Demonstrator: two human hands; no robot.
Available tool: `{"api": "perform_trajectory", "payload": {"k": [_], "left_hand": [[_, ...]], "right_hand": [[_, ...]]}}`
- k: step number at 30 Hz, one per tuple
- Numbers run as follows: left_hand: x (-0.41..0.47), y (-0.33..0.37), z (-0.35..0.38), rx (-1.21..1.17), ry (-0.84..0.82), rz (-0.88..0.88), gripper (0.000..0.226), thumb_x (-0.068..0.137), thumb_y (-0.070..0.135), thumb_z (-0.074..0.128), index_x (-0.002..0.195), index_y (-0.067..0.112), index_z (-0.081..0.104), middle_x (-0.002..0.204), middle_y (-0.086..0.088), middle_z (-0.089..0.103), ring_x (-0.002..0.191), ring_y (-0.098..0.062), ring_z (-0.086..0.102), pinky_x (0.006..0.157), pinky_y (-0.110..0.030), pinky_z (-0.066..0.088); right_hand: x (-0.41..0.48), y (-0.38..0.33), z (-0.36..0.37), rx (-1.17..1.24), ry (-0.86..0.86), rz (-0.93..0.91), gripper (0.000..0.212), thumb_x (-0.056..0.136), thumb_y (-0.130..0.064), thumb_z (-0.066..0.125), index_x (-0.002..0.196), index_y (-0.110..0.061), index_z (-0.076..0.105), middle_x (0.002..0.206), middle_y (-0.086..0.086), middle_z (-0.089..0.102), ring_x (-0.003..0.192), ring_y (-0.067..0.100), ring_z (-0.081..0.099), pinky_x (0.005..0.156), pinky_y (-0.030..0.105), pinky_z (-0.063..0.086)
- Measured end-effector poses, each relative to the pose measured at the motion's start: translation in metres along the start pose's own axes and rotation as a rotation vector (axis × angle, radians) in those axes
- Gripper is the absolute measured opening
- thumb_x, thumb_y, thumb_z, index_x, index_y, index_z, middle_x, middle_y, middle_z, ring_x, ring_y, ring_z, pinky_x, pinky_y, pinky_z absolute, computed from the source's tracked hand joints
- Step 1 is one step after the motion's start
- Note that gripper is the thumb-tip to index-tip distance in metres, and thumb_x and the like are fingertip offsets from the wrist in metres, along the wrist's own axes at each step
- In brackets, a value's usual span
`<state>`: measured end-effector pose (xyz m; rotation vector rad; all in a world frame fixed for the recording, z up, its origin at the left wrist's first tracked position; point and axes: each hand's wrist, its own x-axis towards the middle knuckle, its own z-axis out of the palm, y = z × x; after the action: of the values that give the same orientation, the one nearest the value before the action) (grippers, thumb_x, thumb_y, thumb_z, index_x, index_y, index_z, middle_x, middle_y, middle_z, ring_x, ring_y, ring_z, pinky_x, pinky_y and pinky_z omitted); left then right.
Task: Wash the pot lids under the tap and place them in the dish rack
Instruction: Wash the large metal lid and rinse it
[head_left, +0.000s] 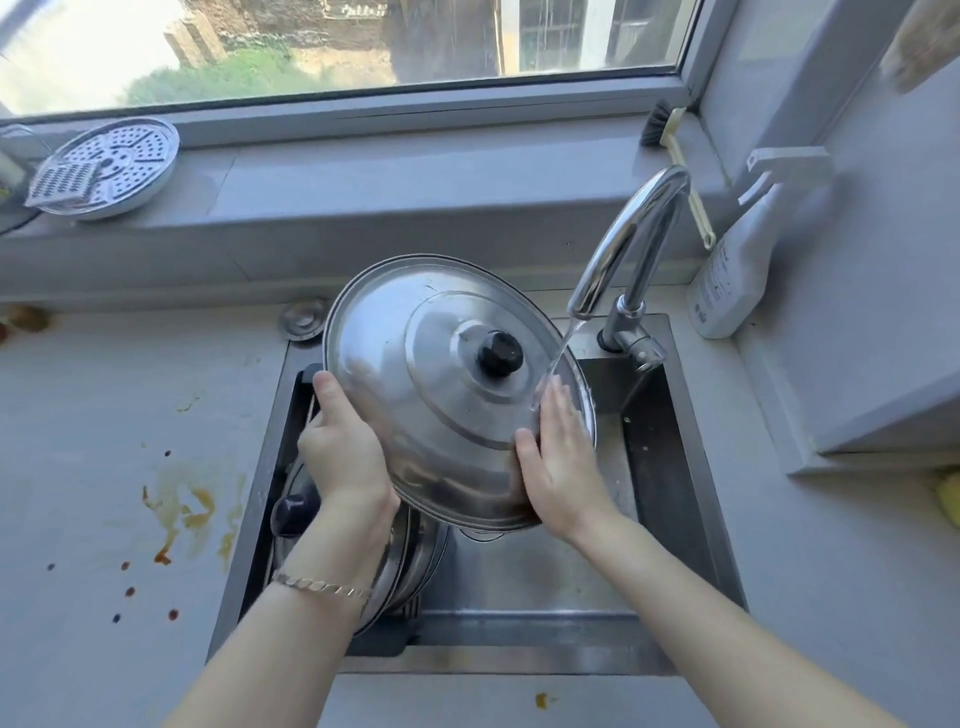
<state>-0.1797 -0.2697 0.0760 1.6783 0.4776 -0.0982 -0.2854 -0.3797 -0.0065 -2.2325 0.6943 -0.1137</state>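
A large steel pot lid (436, 364) with a black knob is held tilted over the sink (691, 467). My left hand (340, 447) grips its left rim from below. My right hand (558, 457) lies flat, fingers together, against the lid's right edge. Water runs from the chrome tap (631, 244) onto the lid just above my right fingers. Beneath my left wrist, more steel lids (410, 561), one with a dark knob, stand on edge in a black dish rack (309, 379) at the sink's left side.
A perforated steamer plate (111, 166) and a grater lie on the window sill at left. A white spray bottle (737, 260) and a dish brush (680, 166) stand right of the tap. Brown stains (182, 514) mark the left counter. A metal plug (303, 318) sits behind the sink.
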Motion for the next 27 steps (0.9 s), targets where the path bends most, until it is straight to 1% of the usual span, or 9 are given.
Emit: {"api": "perform_trajectory", "payload": {"k": [2, 4, 9, 13, 17, 20, 23, 25, 27], "left_hand": [[-0.008, -0.004, 0.005, 0.003, -0.009, -0.005, 0.049, 0.096, 0.047, 0.037, 0.060, 0.015, 0.046, 0.060, 0.004, 0.047, 0.051, -0.009, 0.043, 0.038, -0.013, 0.036], [-0.013, -0.005, 0.009, -0.003, -0.009, 0.004, 0.051, 0.096, 0.047, 0.038, 0.059, 0.013, 0.049, 0.060, 0.004, 0.050, 0.052, -0.009, 0.045, 0.046, -0.018, 0.040], [-0.019, -0.005, 0.011, -0.057, 0.013, 0.022, 0.053, 0.096, 0.047, 0.039, 0.056, 0.013, 0.048, 0.058, 0.003, 0.049, 0.053, -0.011, 0.043, 0.053, -0.024, 0.039], [-0.025, -0.009, 0.007, -0.024, 0.024, 0.029, 0.054, 0.095, 0.047, 0.040, 0.053, 0.015, 0.028, 0.050, 0.003, 0.031, 0.043, -0.008, 0.029, 0.044, -0.022, 0.029], [-0.026, -0.016, -0.001, 0.000, 0.010, 0.037, 0.050, 0.095, 0.049, 0.040, 0.060, 0.012, 0.039, 0.054, 0.001, 0.032, 0.046, -0.012, 0.030, 0.038, -0.019, 0.027], [-0.031, -0.014, 0.005, -0.031, 0.028, 0.007, 0.053, 0.095, 0.048, 0.039, 0.056, 0.013, 0.043, 0.055, 0.004, 0.042, 0.049, -0.009, 0.039, 0.049, -0.020, 0.037], [-0.038, -0.009, 0.011, 0.007, 0.050, -0.025, 0.049, 0.095, 0.051, 0.035, 0.061, 0.020, 0.052, 0.063, 0.010, 0.054, 0.059, -0.008, 0.051, 0.057, -0.022, 0.040], [-0.036, -0.008, 0.011, 0.008, 0.073, -0.074, 0.048, 0.095, 0.052, 0.034, 0.075, 0.014, 0.057, 0.072, 0.007, 0.058, 0.072, -0.016, 0.056, 0.067, -0.027, 0.043], [-0.030, -0.007, 0.009, -0.043, 0.109, -0.129, 0.051, 0.095, 0.051, 0.035, 0.100, 0.010, 0.064, 0.087, 0.001, 0.060, 0.086, -0.019, 0.056, 0.079, -0.028, 0.044]], "right_hand": [[-0.003, -0.026, 0.001, -0.066, -0.017, -0.026, 0.081, 0.082, -0.057, 0.005, 0.147, -0.011, -0.010, 0.151, 0.004, -0.026, 0.140, 0.010, -0.025, 0.114, 0.028, -0.016], [-0.011, -0.043, 0.007, -0.134, -0.028, -0.107, 0.089, 0.075, -0.064, 0.000, 0.147, -0.013, -0.014, 0.146, 0.003, -0.033, 0.137, 0.015, -0.032, 0.110, 0.028, -0.021], [-0.006, -0.038, 0.005, -0.085, 0.010, -0.071, 0.093, 0.075, -0.075, 0.007, 0.149, -0.019, -0.005, 0.148, -0.013, -0.021, 0.136, -0.002, -0.025, 0.113, 0.026, -0.017], [0.011, -0.034, 0.012, 0.116, 0.122, 0.208, 0.070, 0.091, -0.051, 0.025, 0.148, -0.011, 0.016, 0.157, 0.002, 0.010, 0.145, 0.013, 0.005, 0.118, 0.035, 0.002], [0.030, -0.011, -0.006, 0.243, 0.024, 0.530, 0.068, 0.097, -0.046, 0.028, 0.149, -0.005, 0.011, 0.158, 0.009, 0.005, 0.146, 0.019, 0.004, 0.118, 0.035, 0.004], [0.010, -0.033, 0.003, 0.100, 0.035, 0.355, 0.070, 0.097, -0.047, 0.020, 0.148, -0.003, 0.001, 0.158, 0.012, -0.005, 0.145, 0.019, -0.007, 0.117, 0.032, -0.008], [-0.015, -0.069, 0.019, -0.019, -0.017, 0.106, 0.083, 0.082, -0.057, 0.002, 0.148, -0.007, -0.006, 0.156, 0.011, -0.015, 0.143, 0.017, -0.017, 0.110, 0.028, -0.018], [-0.014, -0.072, 0.018, -0.086, -0.012, 0.009, 0.088, 0.074, -0.057, -0.006, 0.149, -0.011, -0.004, 0.157, 0.009, -0.014, 0.143, 0.016, -0.017, 0.109, 0.029, -0.018], [-0.012, -0.061, 0.014, -0.163, -0.015, -0.120, 0.088, 0.072, -0.059, -0.002, 0.150, -0.018, 0.001, 0.158, 0.005, -0.010, 0.144, 0.014, -0.014, 0.111, 0.030, -0.016]]}}
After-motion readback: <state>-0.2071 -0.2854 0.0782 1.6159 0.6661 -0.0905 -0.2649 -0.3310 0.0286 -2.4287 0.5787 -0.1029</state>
